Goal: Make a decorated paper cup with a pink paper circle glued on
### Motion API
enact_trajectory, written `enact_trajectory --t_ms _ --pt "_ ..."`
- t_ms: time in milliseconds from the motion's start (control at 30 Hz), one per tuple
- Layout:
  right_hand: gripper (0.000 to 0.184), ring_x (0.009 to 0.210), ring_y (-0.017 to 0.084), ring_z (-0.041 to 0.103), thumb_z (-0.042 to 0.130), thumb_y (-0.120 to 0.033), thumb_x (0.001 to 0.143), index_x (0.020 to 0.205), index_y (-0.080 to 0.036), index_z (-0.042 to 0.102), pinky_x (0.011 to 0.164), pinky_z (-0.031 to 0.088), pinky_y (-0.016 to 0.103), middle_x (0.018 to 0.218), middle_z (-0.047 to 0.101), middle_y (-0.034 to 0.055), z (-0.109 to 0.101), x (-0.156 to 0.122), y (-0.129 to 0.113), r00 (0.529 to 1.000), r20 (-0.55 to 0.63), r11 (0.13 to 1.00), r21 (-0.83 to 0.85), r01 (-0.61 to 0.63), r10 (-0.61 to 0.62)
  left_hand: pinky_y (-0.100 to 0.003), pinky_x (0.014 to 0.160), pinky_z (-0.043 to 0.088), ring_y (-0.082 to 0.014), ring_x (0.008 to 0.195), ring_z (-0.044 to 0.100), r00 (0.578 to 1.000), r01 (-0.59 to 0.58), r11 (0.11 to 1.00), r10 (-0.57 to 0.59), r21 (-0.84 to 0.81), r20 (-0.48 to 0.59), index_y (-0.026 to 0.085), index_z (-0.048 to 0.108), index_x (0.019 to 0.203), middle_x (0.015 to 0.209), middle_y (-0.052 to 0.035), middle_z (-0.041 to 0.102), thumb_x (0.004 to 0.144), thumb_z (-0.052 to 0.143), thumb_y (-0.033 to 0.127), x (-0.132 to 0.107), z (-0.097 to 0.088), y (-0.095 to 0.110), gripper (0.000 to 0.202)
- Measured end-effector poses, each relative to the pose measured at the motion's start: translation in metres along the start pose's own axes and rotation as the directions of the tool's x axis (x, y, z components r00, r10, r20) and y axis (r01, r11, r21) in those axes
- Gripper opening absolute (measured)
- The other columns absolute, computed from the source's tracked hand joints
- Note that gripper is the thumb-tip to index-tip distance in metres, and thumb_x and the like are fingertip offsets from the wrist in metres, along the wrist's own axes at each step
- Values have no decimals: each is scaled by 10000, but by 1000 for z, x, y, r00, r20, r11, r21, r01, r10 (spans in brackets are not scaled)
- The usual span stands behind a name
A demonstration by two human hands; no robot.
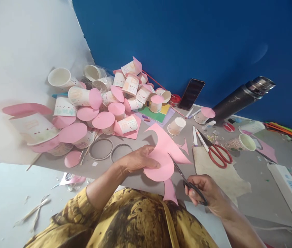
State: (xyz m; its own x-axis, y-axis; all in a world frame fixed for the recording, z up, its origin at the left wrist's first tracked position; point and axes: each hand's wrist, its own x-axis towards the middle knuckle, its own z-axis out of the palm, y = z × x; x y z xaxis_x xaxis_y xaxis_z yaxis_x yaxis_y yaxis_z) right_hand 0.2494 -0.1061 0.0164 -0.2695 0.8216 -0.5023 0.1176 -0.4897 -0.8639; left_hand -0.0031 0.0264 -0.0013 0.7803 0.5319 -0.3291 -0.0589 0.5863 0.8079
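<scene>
My left hand (138,159) pinches a sheet of pink paper (162,153) just above the grey table, fingers closed on its left edge. The paper has a rounded lower part partly cut out. My right hand (204,191) grips black-handled scissors (187,179), whose blades reach up and left into the pink paper. A pointed pink offcut (170,191) hangs below the sheet.
A heap of paper cups with pink paper discs (101,103) fills the table's back left. Two metal rings (109,150) lie by my left wrist. Red-handled scissors (219,153), markers, a phone (191,93), a dark flask (241,98) and single cups lie to the right.
</scene>
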Motion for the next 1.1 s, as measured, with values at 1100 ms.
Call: enact_trajectory --t_ms 1100 --pt "566 493 96 412 753 -711 744 694 -167 603 511 316 248 518 543 -15 -1 -1 12 999 -36 1000 2 15 -15 -237 564 473 -164 644 642 1000 -12 999 11 -32 -21 100 789 952 797 -94 748 597 918 385 -6 6 -2 473"
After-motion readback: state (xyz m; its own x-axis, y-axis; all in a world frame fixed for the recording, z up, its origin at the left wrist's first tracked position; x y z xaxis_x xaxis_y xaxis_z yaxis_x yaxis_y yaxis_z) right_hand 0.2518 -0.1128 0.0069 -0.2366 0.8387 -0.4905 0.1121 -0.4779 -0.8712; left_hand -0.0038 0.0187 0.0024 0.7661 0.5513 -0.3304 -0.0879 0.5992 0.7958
